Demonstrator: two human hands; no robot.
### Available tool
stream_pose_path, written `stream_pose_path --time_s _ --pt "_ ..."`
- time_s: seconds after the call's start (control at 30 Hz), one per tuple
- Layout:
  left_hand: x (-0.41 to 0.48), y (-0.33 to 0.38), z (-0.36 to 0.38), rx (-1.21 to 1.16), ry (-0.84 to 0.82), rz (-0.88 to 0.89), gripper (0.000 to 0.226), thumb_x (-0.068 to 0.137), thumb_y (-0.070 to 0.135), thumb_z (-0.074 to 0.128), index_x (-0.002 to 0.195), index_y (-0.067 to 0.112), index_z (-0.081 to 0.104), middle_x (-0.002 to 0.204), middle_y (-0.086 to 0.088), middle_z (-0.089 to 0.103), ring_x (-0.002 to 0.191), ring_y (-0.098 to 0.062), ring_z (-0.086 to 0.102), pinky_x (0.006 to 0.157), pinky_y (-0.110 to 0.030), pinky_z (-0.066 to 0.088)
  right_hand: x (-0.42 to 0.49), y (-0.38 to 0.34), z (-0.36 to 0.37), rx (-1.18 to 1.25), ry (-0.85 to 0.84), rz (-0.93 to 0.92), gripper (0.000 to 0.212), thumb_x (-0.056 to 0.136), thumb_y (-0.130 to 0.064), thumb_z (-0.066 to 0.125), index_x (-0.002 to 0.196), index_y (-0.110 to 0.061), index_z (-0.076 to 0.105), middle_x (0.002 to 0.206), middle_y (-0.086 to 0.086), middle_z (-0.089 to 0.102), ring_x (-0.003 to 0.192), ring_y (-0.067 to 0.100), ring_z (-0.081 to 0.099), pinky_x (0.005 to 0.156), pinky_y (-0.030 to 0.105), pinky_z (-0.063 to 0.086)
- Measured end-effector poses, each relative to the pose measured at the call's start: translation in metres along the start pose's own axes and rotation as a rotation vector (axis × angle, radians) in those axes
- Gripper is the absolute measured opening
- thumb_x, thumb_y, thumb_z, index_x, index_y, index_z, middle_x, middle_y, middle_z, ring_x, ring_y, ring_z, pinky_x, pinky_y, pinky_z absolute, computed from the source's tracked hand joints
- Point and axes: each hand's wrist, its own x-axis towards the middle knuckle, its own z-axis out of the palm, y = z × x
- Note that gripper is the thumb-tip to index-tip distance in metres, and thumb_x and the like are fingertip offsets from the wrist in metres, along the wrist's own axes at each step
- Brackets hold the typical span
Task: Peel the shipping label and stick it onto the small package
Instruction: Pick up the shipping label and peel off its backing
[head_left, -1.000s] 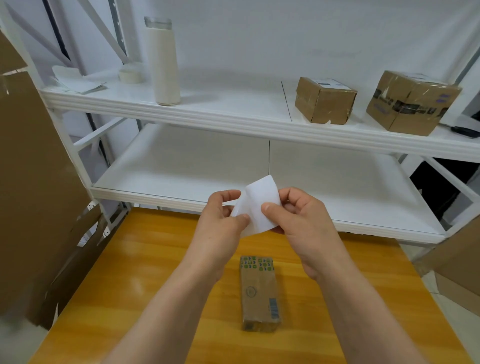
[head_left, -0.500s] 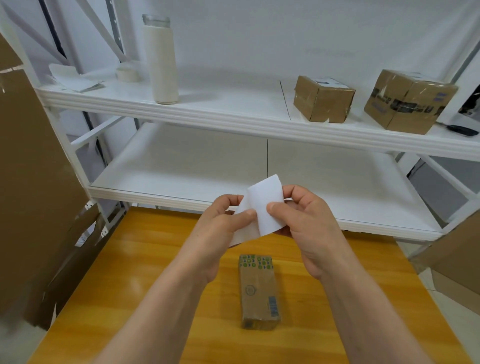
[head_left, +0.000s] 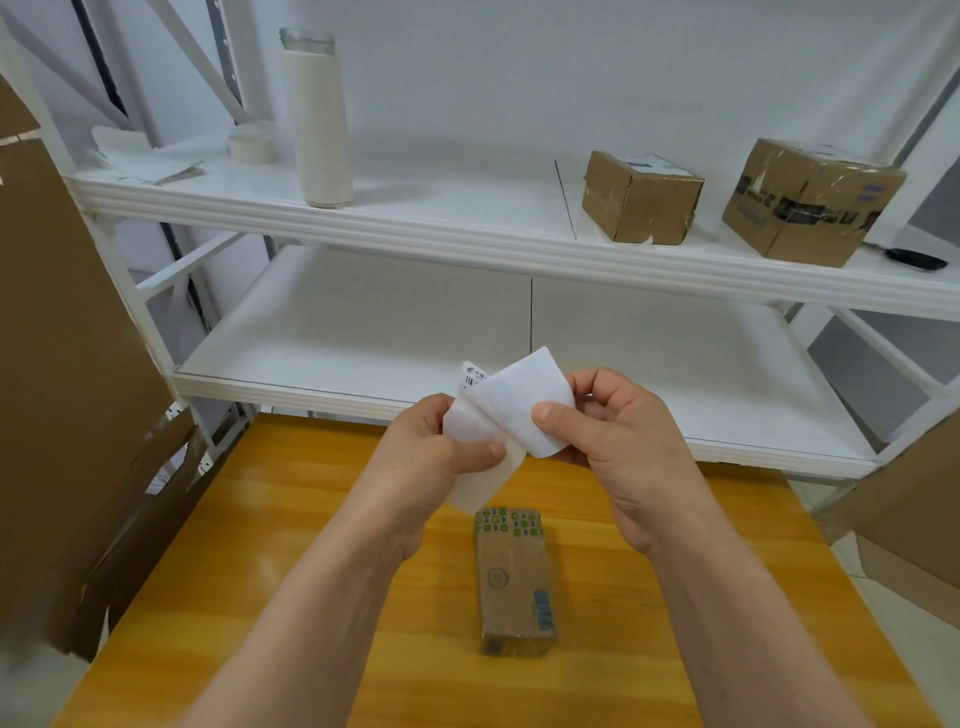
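I hold a white shipping label (head_left: 524, 410) in the air above the orange table (head_left: 270, 561). My left hand (head_left: 426, 457) pinches its left layer, whose printed corner sticks up behind. My right hand (head_left: 618, 441) pinches the other layer, which is pulled partly away to the right. The two layers stay joined along a slanted seam between my thumbs. Below my hands a small brown package (head_left: 514, 579) with a green patterned end lies flat on the table, untouched.
A white shelf unit (head_left: 467, 239) stands behind the table. Its upper shelf carries a tall white bottle (head_left: 317, 119), a tape roll (head_left: 252, 145), papers and two cardboard boxes (head_left: 641, 197) (head_left: 810, 202). Large cardboard sheets (head_left: 62, 364) lean at the left and right.
The label's two layers have come apart: my right hand has drawn one sheet to the right, and a printed corner now shows behind my left hand.
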Motion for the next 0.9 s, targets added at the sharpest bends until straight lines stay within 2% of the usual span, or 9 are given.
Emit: stream_pose_path --time_s 0.17,0.3,0.57,0.7,0.8,0.9 --pt "-0.001 0.0 0.001 -0.028 -0.027 0.002 0.036 0.081 0.003 0.067 0.111 0.022 0.07 0.103 -0.003 0.076 0.094 -0.024 0.067 0.073 -0.034 0.047 -0.001 -0.003 -0.002 0.035 0.02 0.005 0.008 0.087 -0.004 0.071 0.092 -0.009 0.068 0.077 0.004 0.076 0.071 0.015 0.07 0.068 0.03 0.057" --pt "-0.001 0.001 0.006 -0.094 -0.074 0.029 0.047 0.07 0.014 0.06 0.115 0.021 0.069 0.11 -0.005 0.074 0.105 -0.027 0.065 0.084 -0.037 0.049 -0.002 -0.004 -0.003 0.039 0.007 0.011 0.008 0.088 -0.006 0.07 0.093 -0.01 0.068 0.074 0.0 0.076 0.069 0.011 0.071 0.063 0.024 0.056" --pt "-0.005 0.005 0.008 -0.155 -0.095 0.072 0.037 0.083 0.03 0.063 0.118 0.022 0.069 0.113 -0.005 0.073 0.103 -0.023 0.066 0.087 -0.04 0.05 0.0 -0.006 -0.006 0.063 0.028 -0.002 0.008 0.088 -0.007 0.071 0.093 -0.011 0.067 0.074 -0.001 0.076 0.068 0.009 0.071 0.057 0.018 0.052" --pt "-0.004 0.004 0.009 -0.088 0.032 0.087 0.023 0.089 0.014 0.067 0.111 0.021 0.065 0.105 -0.004 0.073 0.095 -0.026 0.066 0.073 -0.037 0.05 0.0 -0.008 -0.008 0.012 0.035 -0.008 0.006 0.088 -0.009 0.071 0.094 -0.012 0.068 0.077 0.001 0.077 0.069 0.008 0.071 0.059 0.019 0.052" --pt "-0.003 0.004 0.009 -0.016 0.083 0.114 0.027 0.085 0.01 0.071 0.104 0.026 0.061 0.107 -0.003 0.07 0.097 -0.031 0.064 0.071 -0.041 0.051 0.0 -0.009 -0.01 -0.025 0.026 -0.01 0.005 0.09 -0.008 0.069 0.094 -0.012 0.068 0.077 0.001 0.077 0.068 0.009 0.071 0.059 0.02 0.053" --pt "-0.003 0.007 0.007 0.009 0.071 0.136 0.025 0.084 0.006 0.071 0.102 0.022 0.063 0.102 -0.001 0.071 0.092 -0.025 0.066 0.07 -0.037 0.051 0.0 -0.011 -0.011 -0.079 0.024 -0.023 0.006 0.089 -0.008 0.068 0.092 -0.013 0.068 0.074 0.0 0.075 0.066 0.009 0.067 0.061 0.024 0.051"
